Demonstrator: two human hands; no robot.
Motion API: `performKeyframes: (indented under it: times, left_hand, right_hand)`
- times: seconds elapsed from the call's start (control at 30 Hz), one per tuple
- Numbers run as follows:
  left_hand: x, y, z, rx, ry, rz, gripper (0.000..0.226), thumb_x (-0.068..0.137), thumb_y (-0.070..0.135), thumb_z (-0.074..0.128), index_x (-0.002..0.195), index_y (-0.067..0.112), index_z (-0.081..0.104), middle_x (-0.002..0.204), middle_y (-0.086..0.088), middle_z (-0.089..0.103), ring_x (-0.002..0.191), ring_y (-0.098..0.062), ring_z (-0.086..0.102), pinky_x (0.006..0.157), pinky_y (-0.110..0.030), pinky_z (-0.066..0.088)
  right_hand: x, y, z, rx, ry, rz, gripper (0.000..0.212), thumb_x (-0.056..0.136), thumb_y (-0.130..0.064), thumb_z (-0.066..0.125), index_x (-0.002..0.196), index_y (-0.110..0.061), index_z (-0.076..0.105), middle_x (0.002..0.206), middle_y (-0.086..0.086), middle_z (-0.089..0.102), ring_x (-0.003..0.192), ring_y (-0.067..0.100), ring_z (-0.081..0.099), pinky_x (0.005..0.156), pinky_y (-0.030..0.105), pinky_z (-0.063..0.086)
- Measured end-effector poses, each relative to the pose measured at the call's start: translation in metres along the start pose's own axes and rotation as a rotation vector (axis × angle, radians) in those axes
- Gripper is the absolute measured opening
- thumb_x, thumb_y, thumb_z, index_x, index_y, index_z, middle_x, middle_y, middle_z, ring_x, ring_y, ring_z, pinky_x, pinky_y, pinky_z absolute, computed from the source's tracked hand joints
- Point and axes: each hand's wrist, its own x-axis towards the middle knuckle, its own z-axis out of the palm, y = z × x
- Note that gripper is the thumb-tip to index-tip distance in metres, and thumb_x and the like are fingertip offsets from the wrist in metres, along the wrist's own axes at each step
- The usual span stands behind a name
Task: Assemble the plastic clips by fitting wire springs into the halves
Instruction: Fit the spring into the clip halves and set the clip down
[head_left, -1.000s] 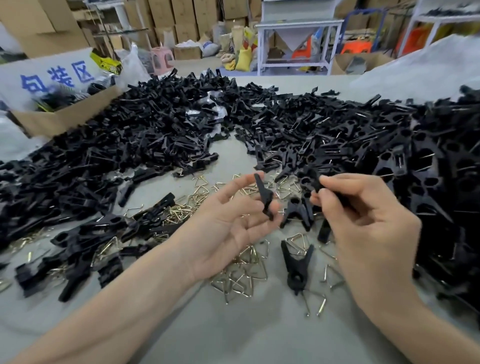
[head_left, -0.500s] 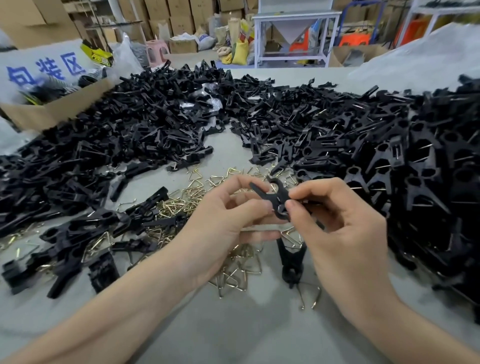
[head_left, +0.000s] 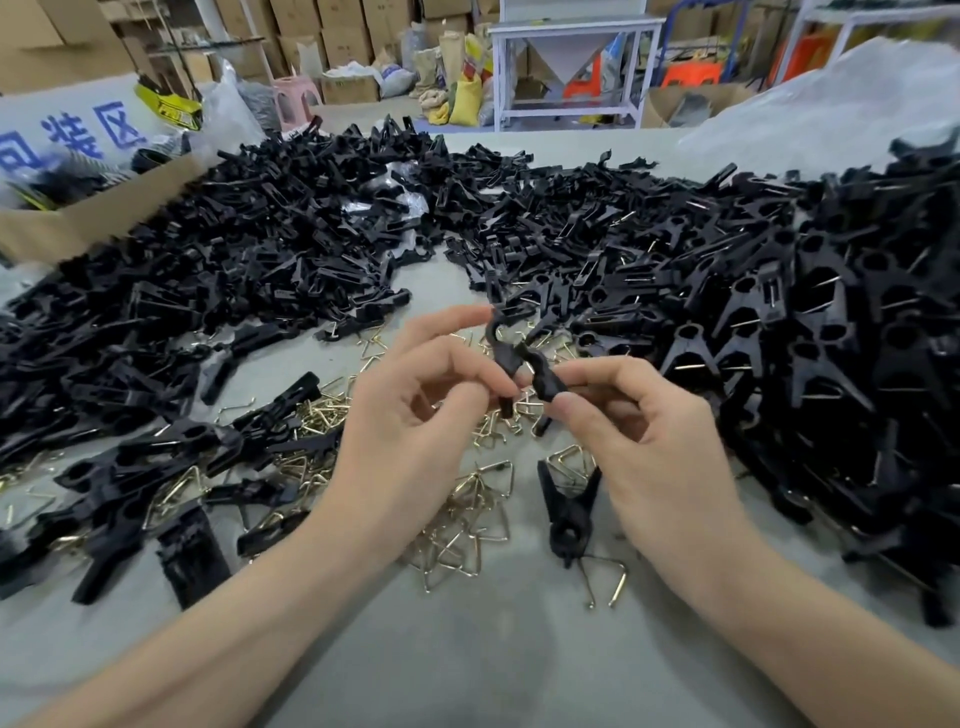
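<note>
While both hands hover above the grey table (head_left: 493, 649), the left hand (head_left: 410, 431) pinches one black plastic clip half (head_left: 503, 349) against a second black half (head_left: 543, 382) grasped by the right hand (head_left: 649, 441), over loose brass-coloured triangular wire springs (head_left: 467, 499).

Two black clip halves (head_left: 522, 364) held crossed above a scatter of brass-coloured wire springs (head_left: 467, 499) on the table

Blue Chinese chars "包装区" on white sign (head_left: 72, 135) at far left; no other legible txt.
</note>
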Motion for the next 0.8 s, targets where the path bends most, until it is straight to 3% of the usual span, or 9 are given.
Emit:
performKeyframes:
  times: [0.1, 0.2, 0.37, 0.57, 0.7, 0.8]
  left_hand:
    - [0.0023, -0.0024, -0.0001, -0.058, -0.007, -0.068, 0.024, 0.081, 0.004, 0.059, 0.072, 0.022, 0.074, 0.106, 0.013, 0.069, 0.098, -0.013, 0.068, 0.087, -0.032, 0.054]
    - [0.0022, -0.0055, 0.0011, -0.039, -0.036, -0.123, 0.012, 0.083, 0.009, 0.070, 0.077, 0.019, 0.072, 0.093, 0.017, 0.071, 0.094, -0.006, 0.068, 0.085, -0.018, 0.051]
    - [0.0026, -0.0074, 0.0001, 0.048, -0.054, -0.118, 0.018, 0.080, 0.013, 0.075, 0.078, 0.022, 0.060, 0.077, 0.011, 0.070, 0.072, -0.005, 0.066, 0.068, -0.016, 0.051]
    - [0.0035, -0.0056, -0.0005, -0.084, -0.082, -0.217, 0.028, 0.080, 0.011, 0.075, 0.096, 0.028, 0.059, 0.085, 0.003, 0.074, 0.073, -0.010, 0.063, 0.064, -0.031, 0.052]
    - [0.0039, -0.0051, -0.0019, -0.170, -0.099, -0.239, 0.030, 0.080, 0.008, 0.073, 0.101, 0.027, 0.063, 0.087, 0.001, 0.074, 0.073, -0.011, 0.063, 0.064, -0.019, 0.051]
    - [0.0043, -0.0053, -0.0014, -0.175, -0.126, -0.245, 0.029, 0.079, 0.009, 0.073, 0.101, 0.026, 0.063, 0.086, 0.002, 0.074, 0.073, -0.010, 0.064, 0.066, -0.023, 0.053]
  right_hand:
    - [0.0002, 0.0008, -0.0017, 0.027, -0.019, -0.002, 0.021, 0.085, -0.007, 0.068, 0.083, -0.027, 0.062, 0.075, -0.011, 0.065, 0.067, 0.002, 0.058, 0.063, 0.011, 0.045]
    - [-0.0005, 0.0022, -0.0009, 0.046, -0.028, -0.013, 0.025, 0.085, -0.008, 0.068, 0.081, -0.030, 0.058, 0.080, -0.005, 0.067, 0.078, 0.012, 0.065, 0.072, 0.020, 0.051]
    - [0.0006, 0.0019, -0.0026, 0.109, -0.018, 0.009, 0.027, 0.079, -0.007, 0.073, 0.096, -0.025, 0.063, 0.082, -0.006, 0.073, 0.080, 0.011, 0.068, 0.074, 0.021, 0.052]
    - [0.0008, 0.0014, -0.0027, 0.131, -0.046, 0.012, 0.017, 0.078, -0.008, 0.074, 0.088, -0.021, 0.073, 0.081, -0.001, 0.073, 0.075, 0.007, 0.066, 0.071, 0.014, 0.049]
    - [-0.0006, 0.0018, -0.0016, 0.105, -0.061, 0.003, 0.018, 0.078, -0.007, 0.074, 0.086, -0.023, 0.073, 0.080, -0.002, 0.073, 0.075, 0.007, 0.065, 0.071, 0.015, 0.049]
    - [-0.0004, 0.0024, -0.0027, 0.108, -0.032, 0.004, 0.015, 0.079, -0.010, 0.074, 0.087, -0.022, 0.073, 0.082, -0.001, 0.073, 0.076, 0.009, 0.066, 0.072, 0.017, 0.050]
